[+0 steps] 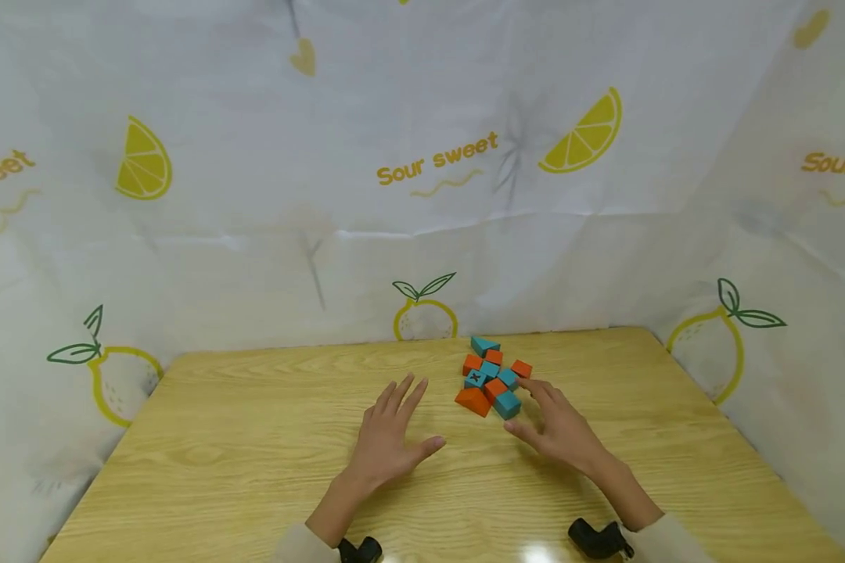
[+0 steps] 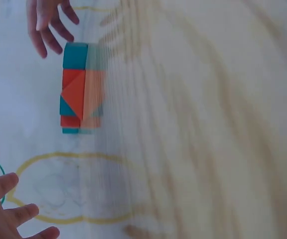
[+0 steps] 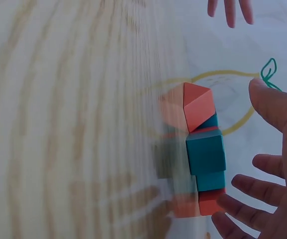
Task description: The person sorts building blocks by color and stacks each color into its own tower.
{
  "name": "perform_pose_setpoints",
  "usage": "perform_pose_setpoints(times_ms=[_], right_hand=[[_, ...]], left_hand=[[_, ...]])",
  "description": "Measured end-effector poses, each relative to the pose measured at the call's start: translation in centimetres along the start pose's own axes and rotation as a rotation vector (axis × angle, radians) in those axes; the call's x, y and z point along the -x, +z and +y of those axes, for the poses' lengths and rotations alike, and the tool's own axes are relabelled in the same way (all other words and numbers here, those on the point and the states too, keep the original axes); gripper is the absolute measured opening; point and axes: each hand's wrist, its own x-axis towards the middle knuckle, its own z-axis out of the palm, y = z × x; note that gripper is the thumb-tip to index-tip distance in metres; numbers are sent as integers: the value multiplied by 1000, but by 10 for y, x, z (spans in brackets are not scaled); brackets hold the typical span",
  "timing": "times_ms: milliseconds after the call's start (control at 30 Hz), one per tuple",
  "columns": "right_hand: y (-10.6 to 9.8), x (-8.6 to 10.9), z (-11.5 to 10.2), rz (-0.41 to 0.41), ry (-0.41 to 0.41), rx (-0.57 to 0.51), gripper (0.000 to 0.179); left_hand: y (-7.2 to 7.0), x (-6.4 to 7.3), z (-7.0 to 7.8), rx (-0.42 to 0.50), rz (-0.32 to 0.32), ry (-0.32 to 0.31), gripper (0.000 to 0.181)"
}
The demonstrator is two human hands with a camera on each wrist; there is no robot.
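A cluster of orange and teal blocks lies on the wooden table, right of the middle in the head view. At its near side are an orange triangular block [image 1: 473,401] and a teal cube [image 1: 508,405]; a teal triangular block [image 1: 485,346] lies at the far end. One teal cube [image 1: 475,378] bears a dark X mark. My right hand [image 1: 559,426] hovers at the right of the cluster, fingers spread and fingertips close to the blocks, holding nothing. My left hand [image 1: 386,446] is to the left of the blocks, its fingers spread and nothing in it.
The wooden table [image 1: 253,438] reaches back to a white cloth [image 1: 253,195] printed with lemons and the words "Sour sweet", which also hangs along both sides. Black devices [image 1: 597,539] are strapped at both wrists.
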Motion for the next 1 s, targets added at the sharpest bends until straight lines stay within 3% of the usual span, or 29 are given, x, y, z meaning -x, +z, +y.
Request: perform_pose_setpoints(times_ms=[233,500,700,867,1000], right_hand=[[10,0,8,37,-39,-56,64],[17,2,12,93,-131,-119,52],[27,4,15,155,-173,-210,55],[31,4,15,149,-166,-246,54],[33,3,15,125,-129,-243,53]], left_hand=[[15,-6,14,66,-14,-15,79],[35,-11,26,242,30,-44,76],[49,-9,28,276,69,-35,66],[53,-12,27,338,117,-11,58],[60,-16,28,365,84,-4,58]])
